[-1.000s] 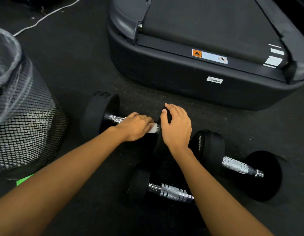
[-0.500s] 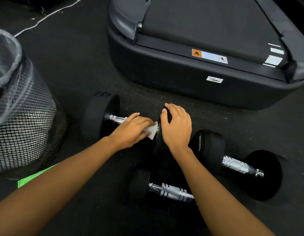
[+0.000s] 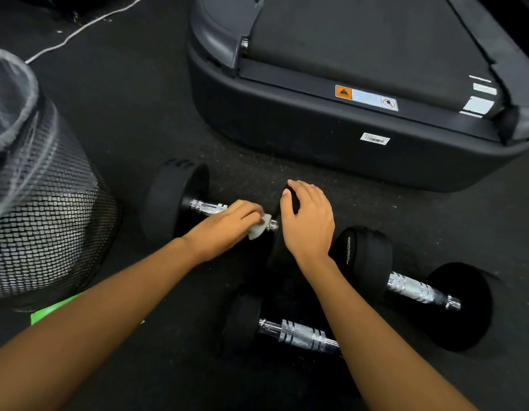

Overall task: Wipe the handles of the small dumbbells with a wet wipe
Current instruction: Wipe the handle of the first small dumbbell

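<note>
Three dumbbells [image 3: 174, 200], left hand [image 3: 224, 229] holding wipe [image 3: 259, 228] on handle [image 3: 208, 206], treadmill [image 3: 316, 149] near

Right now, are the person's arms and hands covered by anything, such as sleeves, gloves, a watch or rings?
No. The left forearm and right forearm are bare to the picture's edge. The left hand and right hand wear no gloves; no watch, bracelet or ring shows.

We are looking at handles [image 3: 300, 336] of bright chromed metal, glossy, with rough knurled bands. Each head [image 3: 168, 200] is showing as matt black rubber. The wipe [image 3: 259, 229] is looking like thin white cloth or paper. The floor [image 3: 124, 120] is appearing as dark, grainy rubber. The bin [image 3: 50, 221] is showing wire mesh under a filmy clear plastic liner [image 3: 11, 84]. The treadmill [image 3: 316, 149] is wearing smooth matt plastic.
</note>
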Demonstrator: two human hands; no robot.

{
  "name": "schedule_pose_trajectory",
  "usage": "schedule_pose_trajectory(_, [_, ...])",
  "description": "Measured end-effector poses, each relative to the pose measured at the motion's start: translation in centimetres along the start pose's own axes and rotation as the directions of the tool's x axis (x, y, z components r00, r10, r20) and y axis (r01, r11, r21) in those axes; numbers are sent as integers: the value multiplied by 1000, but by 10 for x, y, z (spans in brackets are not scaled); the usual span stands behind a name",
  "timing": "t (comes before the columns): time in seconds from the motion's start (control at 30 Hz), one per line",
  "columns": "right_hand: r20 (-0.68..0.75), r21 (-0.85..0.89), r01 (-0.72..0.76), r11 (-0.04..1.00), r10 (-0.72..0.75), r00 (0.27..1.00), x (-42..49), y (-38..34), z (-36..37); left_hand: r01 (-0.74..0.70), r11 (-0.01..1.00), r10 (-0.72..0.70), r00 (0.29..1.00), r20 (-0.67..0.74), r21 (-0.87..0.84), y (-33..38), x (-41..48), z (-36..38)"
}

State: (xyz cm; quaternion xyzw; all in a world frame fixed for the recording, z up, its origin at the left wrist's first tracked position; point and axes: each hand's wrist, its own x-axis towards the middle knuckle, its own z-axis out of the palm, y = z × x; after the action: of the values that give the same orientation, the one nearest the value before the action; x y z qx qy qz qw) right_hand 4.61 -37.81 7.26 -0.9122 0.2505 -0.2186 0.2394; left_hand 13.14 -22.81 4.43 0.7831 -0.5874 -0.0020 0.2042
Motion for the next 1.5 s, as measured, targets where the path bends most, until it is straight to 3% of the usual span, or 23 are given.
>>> schedule_pose_trajectory(0.2, [-3, 11, -2, 1000, 2, 1000, 2, 0, 3, 69, 995, -67, 997, 31, -73, -9, -5, -4])
schedule_pose_trajectory(0.33, [-5, 8, -7, 1000, 7, 1000, 3, 0, 2, 149, 989, -148, 986, 79, -6, -2, 5, -1])
schedule_pose_trajectory(0.53, [-2, 16, 3, 1000, -3, 1000, 2, 0, 2, 383, 923, -352, 877, 326, -34, -9, 31, -12])
schedule_pose_trajectory(0.63, [-7, 15, 6, 1000, -6, 1000, 1, 1, 2, 482, 876, -449, 830, 332, -21, -9, 37, -13])
schedule_pose_trajectory(0.73, [-6, 16, 5, 1000, -5, 1000, 2, 1, 1, 408, 913, -393, 874, 286, 6, 2, 38, -8])
schedule_pose_trajectory(0.83, [-17, 25, 9, 1000, -8, 1000, 2, 0, 1, 260, 964, -242, 939, 243, -46, 5, 26, -5])
schedule_pose_trajectory(0.93, [-15, 21, 7, 1000, -7, 1000, 2, 0, 2, 193, 976, -179, 974, 142, -96, -1, 12, -10])
schedule_pose_trajectory(1.07, [-16, 13, 11, 1000, -11, 1000, 2, 1, 2, 124, 992, -124, 991, 54, 5, -11, -1, -11])
schedule_pose_trajectory(1.27, [-16, 4, 3, 1000, -3, 1000, 3, 0, 3, 104, 994, -103, 995, -15, 29, 4, 3, -9])
schedule_pose_trajectory(1.5, [-18, 2, 0, 1000, 0, 1000, 1, -1, 2, 164, 987, -164, 986, 22, -2, 17, 10, 4])
